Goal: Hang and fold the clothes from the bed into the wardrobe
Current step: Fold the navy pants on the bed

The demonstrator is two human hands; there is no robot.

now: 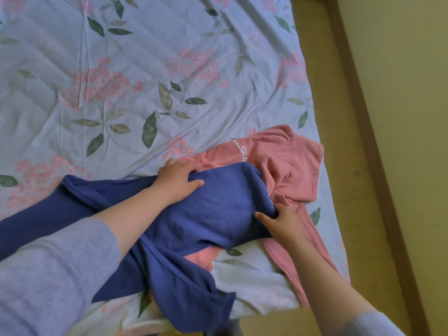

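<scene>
From the head camera, the only view we have, we look down on two garments near the right edge of the bed. A blue garment (pixel 213 209) lies crumpled across a pink garment (pixel 286 163), which has white lettering near its top and spreads out beneath and beyond it toward the bed's edge.

Our left hand (pixel 177 180) sits on the far edge of the blue garment, fingers curled over the bunched cloth and thumb laid along the top. Our right hand (pixel 283 219) pinches the blue cloth's right edge, with the thumb on top and the fingers tucked under the fold. Both forearms are bare below grey sleeves (pixel 55 270).

We judge both pieces to be light, soft knit. They are limp and will sag and bunch wherever they are not held (the blue one already trails off the near side of the bed). They are not fragile or slippery, but the two may drag on each other as they come apart. Seams, shoulders or hem corners look the best places to hold them, since a fistful of the middle only makes a bundle.

The surface is a pale blue sheet (pixel 121 81) printed with pink blossoms and green leaves. It is creased and soft underneath, so it gives little firm backing for pressing folds flat. To the right are a yellowish floor (pixel 400 117) and a darker brown strip (pixel 358 112) running diagonally. The wardrobe is not in view.
</scene>
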